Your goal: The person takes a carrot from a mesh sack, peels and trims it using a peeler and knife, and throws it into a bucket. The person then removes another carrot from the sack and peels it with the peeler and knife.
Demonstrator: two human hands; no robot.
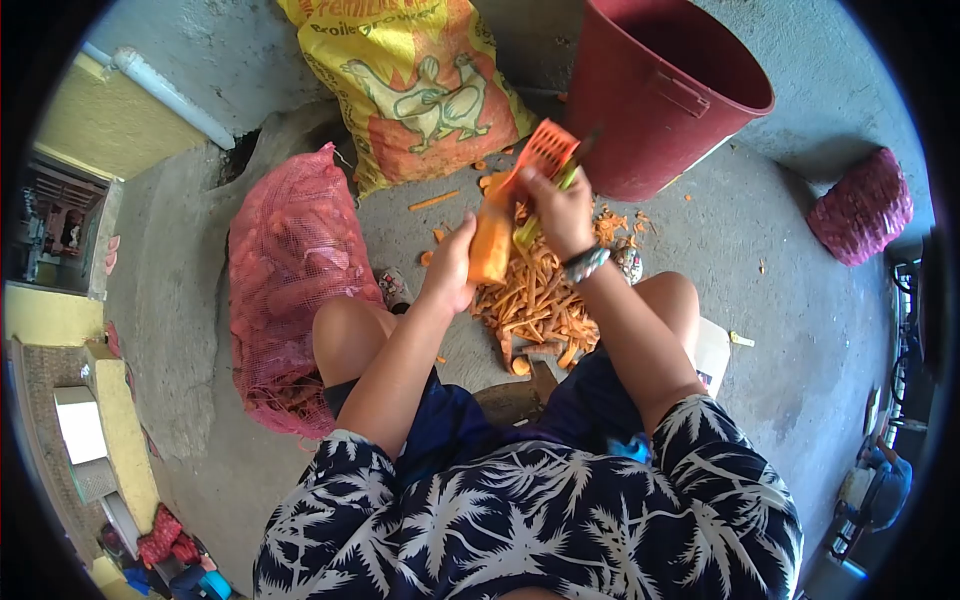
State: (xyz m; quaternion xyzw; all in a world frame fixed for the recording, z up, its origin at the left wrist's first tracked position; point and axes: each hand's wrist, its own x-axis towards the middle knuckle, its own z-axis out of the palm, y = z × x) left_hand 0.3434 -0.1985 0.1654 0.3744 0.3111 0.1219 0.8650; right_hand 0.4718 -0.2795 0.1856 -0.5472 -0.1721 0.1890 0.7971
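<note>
My left hand is closed around a thick peeled carrot, held tilted above the floor. The fingers of my right hand are wrapped around an orange slotted peeler at the carrot's upper end. A yellow-green handle also shows at my right palm; motion blur hides what it belongs to. Below both hands, a heap of carrot peelings covers the floor between my feet, with a few cut carrot ends among it.
A red mesh sack of carrots stands left of my knee. Ahead are a yellow printed feed sack and a tall red bin. A purple mesh sack leans by the right wall. A person is at far right.
</note>
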